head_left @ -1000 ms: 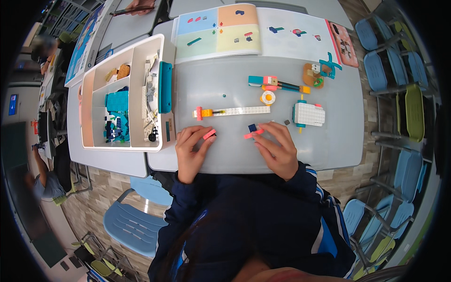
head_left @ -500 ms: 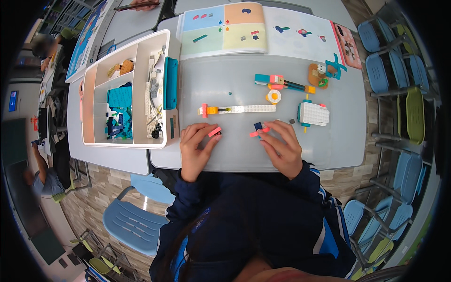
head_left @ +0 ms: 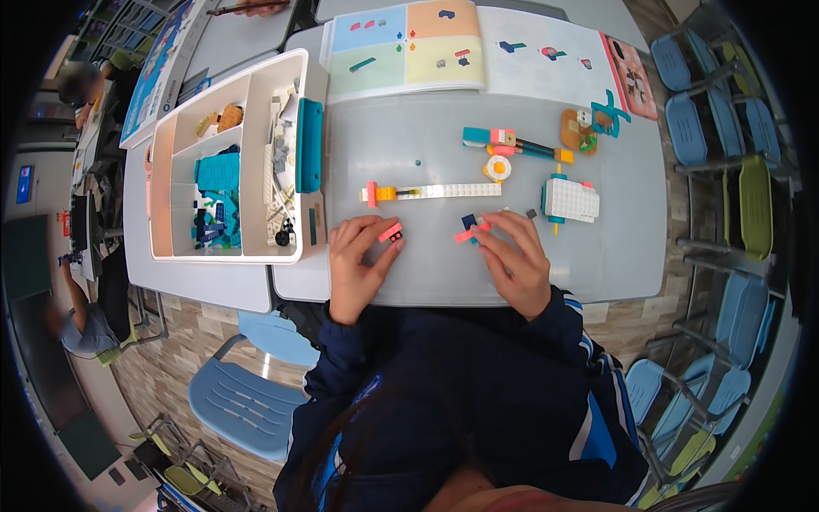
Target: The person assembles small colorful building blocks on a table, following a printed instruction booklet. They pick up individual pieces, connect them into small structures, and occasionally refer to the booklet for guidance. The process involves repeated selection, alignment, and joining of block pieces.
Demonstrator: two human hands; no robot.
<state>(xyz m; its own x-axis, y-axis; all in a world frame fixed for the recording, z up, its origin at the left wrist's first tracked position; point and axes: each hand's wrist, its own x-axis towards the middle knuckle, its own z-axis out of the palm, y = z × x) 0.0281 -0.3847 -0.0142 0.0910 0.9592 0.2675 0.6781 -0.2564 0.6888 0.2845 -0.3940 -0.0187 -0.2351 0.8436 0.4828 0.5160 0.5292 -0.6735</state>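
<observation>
Between thumb and fingers, my left hand (head_left: pixel 361 260) pinches a small pink building brick (head_left: pixel 390 232) that has a dark piece on its lower side. My right hand (head_left: pixel 518 263) holds another pink brick (head_left: pixel 466 235), with a dark blue brick (head_left: pixel 469 221) and a bit of teal close against it. Whether these are all joined I cannot tell. Just beyond both hands lies a long white studded beam (head_left: pixel 452 192) with yellow and pink pieces at its left end. A round white-and-yellow piece (head_left: pixel 497 169) touches the beam's far right side.
A white sorting box (head_left: pixel 311 85) with bricks in compartments stands left. An open instruction booklet (head_left: pixel 546 72) lies along the back. On the right are a white brick block (head_left: pixel 572 202), a teal-pink assembly (head_left: pixel 503 142) and a brown-teal one (head_left: pixel 576 132). Blue chairs (head_left: pixel 243 410) stand around.
The pink brick in my left hand has turned slightly, showing more of its dark piece. My right hand has shifted the pink and dark blue bricks a little. The whole view moved slightly.
</observation>
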